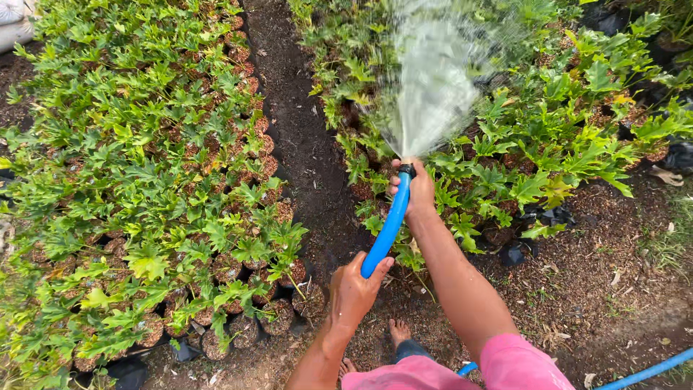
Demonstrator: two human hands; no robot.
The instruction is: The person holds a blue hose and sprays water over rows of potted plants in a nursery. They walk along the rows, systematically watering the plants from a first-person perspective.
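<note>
A blue hose runs up between my hands. My right hand grips it at the nozzle end, thumb over the opening. A wide fan of water sprays forward onto the right bed of green seedlings. My left hand holds the hose lower down. More of the hose lies on the ground at the lower right.
A second bed of potted seedlings in black bags fills the left side. A dark soil path runs between the two beds. My bare feet stand on mulch-covered ground. A white sack lies at the top left corner.
</note>
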